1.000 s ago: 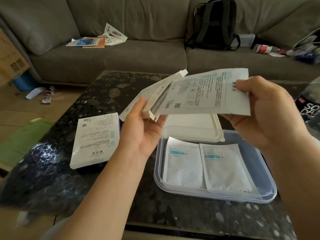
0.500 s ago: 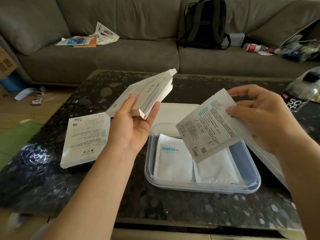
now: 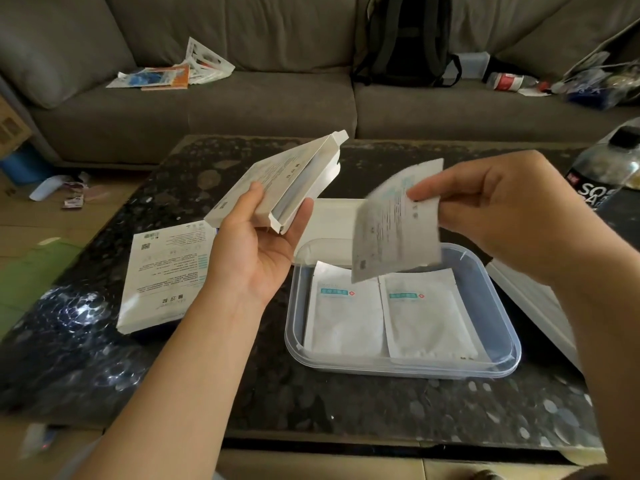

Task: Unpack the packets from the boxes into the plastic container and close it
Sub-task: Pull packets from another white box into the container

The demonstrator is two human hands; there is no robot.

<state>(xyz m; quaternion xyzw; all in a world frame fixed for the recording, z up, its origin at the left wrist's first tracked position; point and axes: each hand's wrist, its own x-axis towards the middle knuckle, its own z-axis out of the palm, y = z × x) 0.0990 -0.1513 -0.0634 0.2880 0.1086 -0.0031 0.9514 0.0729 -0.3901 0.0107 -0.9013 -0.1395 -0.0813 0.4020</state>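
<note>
Worktop [image 3: 311, 403] was black w/ pale speckles, container [image 3: 498, 306] clear w/ bluish tint, each packet [image 3: 346, 317] white w/ teal label & red mark, each box [image 3: 166, 271] white w/ teal & grey print, sofa [image 3: 242, 105] grey-brown, backpack [image 3: 405, 39] black.

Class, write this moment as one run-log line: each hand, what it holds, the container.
left hand: holds open box | right hand: pinches packet above container | container: uncovered, two laid packets inside

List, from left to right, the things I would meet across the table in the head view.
flat box lying on the table → open box held in the left hand → packet pinched by the right hand → bottle at the right edge.
</note>
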